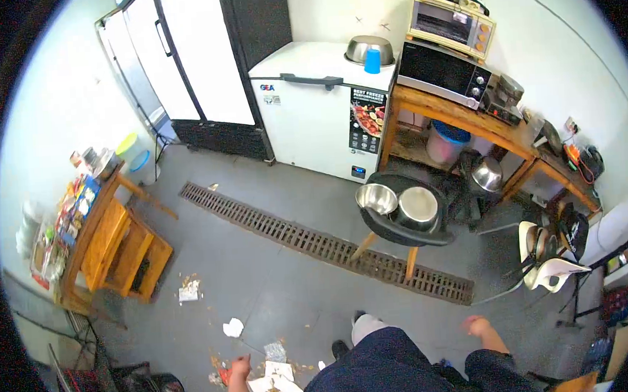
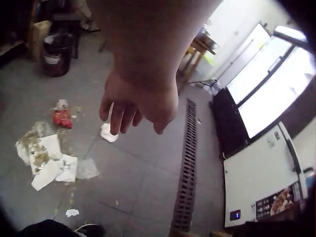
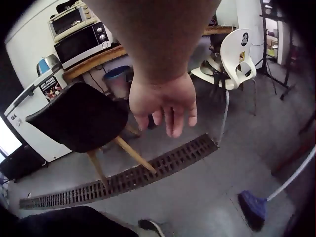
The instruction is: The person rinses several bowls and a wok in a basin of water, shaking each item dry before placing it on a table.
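My left hand [image 2: 140,101] hangs in the air with its fingers loose and nothing in them. Below it on the floor lie white papers [image 2: 47,163] strewn with brown crumbs, a red wrapper [image 2: 62,119] and a crumpled white tissue [image 2: 108,133]. In the head view the left hand [image 1: 239,370] overlaps the edge of this litter. My right hand [image 3: 165,103] hangs relaxed, fingers pointing down, holding nothing. Nearest to it in the right wrist view are a dark chair [image 3: 81,118] and a white chair [image 3: 237,57].
A long drain grate [image 1: 287,233] crosses the floor. Two metal bowls sit on the dark chair, including one shiny bowl [image 1: 376,198]. A white chest freezer [image 1: 310,118] stands behind. A blue broom [image 3: 253,210] is at the right, a black bin [image 2: 57,55] at the left.
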`<state>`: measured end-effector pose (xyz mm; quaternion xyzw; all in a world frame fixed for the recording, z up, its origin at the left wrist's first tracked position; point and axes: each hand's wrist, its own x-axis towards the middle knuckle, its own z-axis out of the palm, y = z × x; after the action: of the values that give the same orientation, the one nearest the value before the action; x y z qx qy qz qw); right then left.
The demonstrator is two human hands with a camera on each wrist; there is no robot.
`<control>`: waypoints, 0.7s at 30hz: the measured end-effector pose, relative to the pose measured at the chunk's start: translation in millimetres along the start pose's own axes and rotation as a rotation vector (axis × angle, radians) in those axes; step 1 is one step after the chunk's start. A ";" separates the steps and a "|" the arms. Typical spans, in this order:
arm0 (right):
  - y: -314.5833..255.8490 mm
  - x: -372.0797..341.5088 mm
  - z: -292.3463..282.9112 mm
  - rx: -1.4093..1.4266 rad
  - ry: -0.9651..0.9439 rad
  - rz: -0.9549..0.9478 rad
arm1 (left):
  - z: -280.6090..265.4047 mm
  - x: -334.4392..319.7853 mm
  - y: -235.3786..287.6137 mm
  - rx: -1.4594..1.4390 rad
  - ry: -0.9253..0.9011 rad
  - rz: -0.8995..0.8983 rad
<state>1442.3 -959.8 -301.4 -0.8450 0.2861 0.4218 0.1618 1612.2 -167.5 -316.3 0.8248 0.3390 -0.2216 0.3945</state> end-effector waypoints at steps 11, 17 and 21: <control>41.0 104.9 2.3 -0.356 0.392 -0.174 | 28.6 177.1 280.5 0.659 -0.299 0.323; -80.4 21.0 -159.2 1.133 0.879 0.353 | 48.6 183.0 484.1 0.489 -0.243 0.310; -105.6 7.9 -217.9 0.944 1.059 0.328 | 77.6 219.1 616.6 0.572 -0.323 0.776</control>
<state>1646.7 -992.0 -175.4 -0.7224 0.6003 -0.1932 0.2836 2204.4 -428.4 -192.2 0.9201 -0.1319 -0.2676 0.2537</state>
